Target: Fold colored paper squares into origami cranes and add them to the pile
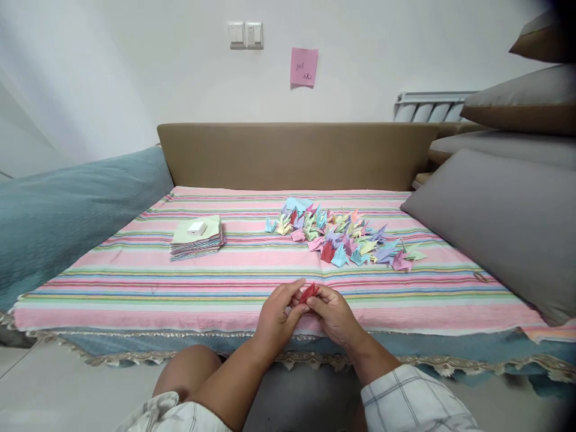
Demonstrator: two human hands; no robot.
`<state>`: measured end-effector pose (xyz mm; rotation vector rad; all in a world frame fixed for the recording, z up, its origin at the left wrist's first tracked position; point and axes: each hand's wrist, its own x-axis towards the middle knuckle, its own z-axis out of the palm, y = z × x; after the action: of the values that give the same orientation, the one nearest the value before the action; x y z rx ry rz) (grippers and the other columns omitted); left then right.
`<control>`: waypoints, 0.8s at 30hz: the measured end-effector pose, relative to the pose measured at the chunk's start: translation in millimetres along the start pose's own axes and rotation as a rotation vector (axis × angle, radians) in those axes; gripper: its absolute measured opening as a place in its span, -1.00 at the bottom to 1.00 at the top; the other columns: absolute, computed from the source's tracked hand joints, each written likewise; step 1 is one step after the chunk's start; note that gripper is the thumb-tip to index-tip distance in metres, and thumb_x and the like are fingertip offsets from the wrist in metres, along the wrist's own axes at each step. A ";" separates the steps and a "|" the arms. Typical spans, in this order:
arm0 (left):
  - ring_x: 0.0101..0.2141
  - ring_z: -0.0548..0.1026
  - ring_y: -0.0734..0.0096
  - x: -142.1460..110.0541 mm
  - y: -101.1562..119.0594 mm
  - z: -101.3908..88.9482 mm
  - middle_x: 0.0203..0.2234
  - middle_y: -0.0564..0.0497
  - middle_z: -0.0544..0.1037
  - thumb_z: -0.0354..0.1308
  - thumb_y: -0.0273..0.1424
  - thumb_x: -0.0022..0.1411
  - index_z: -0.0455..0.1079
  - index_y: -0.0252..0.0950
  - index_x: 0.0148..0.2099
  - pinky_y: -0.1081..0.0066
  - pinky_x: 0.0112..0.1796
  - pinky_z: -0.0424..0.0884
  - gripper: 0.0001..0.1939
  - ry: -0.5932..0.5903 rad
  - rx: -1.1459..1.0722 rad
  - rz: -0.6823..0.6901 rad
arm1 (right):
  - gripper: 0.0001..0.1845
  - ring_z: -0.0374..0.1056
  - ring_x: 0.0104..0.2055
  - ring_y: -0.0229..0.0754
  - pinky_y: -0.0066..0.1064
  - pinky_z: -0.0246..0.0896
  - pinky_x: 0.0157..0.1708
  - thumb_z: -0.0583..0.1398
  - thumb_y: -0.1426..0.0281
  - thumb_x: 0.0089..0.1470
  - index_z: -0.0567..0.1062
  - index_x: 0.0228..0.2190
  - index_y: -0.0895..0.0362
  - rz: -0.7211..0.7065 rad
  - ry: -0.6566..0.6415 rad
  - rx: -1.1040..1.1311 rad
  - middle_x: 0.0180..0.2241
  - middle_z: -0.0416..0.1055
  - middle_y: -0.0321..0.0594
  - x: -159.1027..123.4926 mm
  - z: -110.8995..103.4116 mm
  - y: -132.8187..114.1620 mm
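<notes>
Both forearms reach forward from the lower edge of the view and converge at the front of a sofa (292, 156), the wrists bent inward so that the hands meet just right of centre. The left hand (276, 313), its fingers curled and its thumb extended toward the right, grips one side of a red folded paper (308, 293). The right hand (333, 313) pinches the other side between thumb and bent forefinger. The paper is thus held between the two sets of fingertips, above the near part of a striped cloth (112, 318) spread over the seat; its finer folds are too small to tell.

The cloth bears two groups of things. Beyond the hands and to the right, many origami cranes (339, 257) in red, pink, blue, purple, yellow and green lie crowded together, with a light blue paper (297, 203) at their far edge. To the left, well apart from the cranes, stands a stack of paper sheets (198, 247), pale green on top, carrying a small white block (197, 228), whose contents, if any, cannot be told.
</notes>
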<state>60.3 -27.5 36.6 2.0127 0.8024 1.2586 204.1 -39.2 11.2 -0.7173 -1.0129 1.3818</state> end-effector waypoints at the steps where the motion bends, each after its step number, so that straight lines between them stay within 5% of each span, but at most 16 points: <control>1: -0.37 0.42 0.45 -0.4 -0.5 0.8 -0.39 0.02 0.45 0.16 -0.47 0.09 0.24 -0.18 0.08 0.40 -0.31 0.40 -0.52 0.023 -0.063 -0.055 | -0.83 0.26 -0.43 -0.28 -0.43 0.21 -0.34 0.31 0.30 -0.14 0.48 -0.51 0.13 -0.004 0.006 -0.001 -0.51 0.39 -0.32 -0.1 1.0 -1.0; 5: -0.42 0.45 0.48 -1.4 0.9 4.2 -0.44 0.07 0.46 0.20 -0.45 0.04 0.22 -0.25 -0.01 0.44 -0.36 0.41 -0.56 0.089 -0.220 -0.161 | -0.81 0.26 -0.45 -0.30 -0.44 0.22 -0.37 0.35 0.30 -0.21 0.47 -0.53 0.12 0.002 0.051 0.039 -0.52 0.38 -0.34 -0.6 5.3 -4.6; 12: -0.45 0.44 0.48 -0.9 5.2 5.0 -0.48 0.04 0.48 0.23 -0.41 0.03 0.36 -0.28 -0.37 0.48 -0.41 0.40 -0.89 0.127 -0.108 -0.107 | -0.82 0.25 -0.47 -0.31 -0.46 0.21 -0.41 0.35 0.30 -0.21 0.49 -0.55 0.12 -0.008 0.058 0.041 -0.54 0.38 -0.33 -0.4 5.0 -5.3; 24: -0.34 0.48 0.37 2.8 8.8 -3.0 -0.42 -0.04 0.54 0.21 -0.39 0.07 0.50 -0.24 -0.38 0.38 -0.27 0.43 -0.93 0.115 -0.145 -0.062 | -0.78 0.26 -0.51 -0.31 -0.43 0.24 -0.43 0.37 0.26 -0.24 0.52 -0.52 0.11 0.042 0.066 0.127 -0.55 0.40 -0.33 0.9 2.6 -3.0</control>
<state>60.0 -30.3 45.8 1.8009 0.7977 1.3665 203.0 -38.9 15.1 -0.6887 -0.8545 1.4356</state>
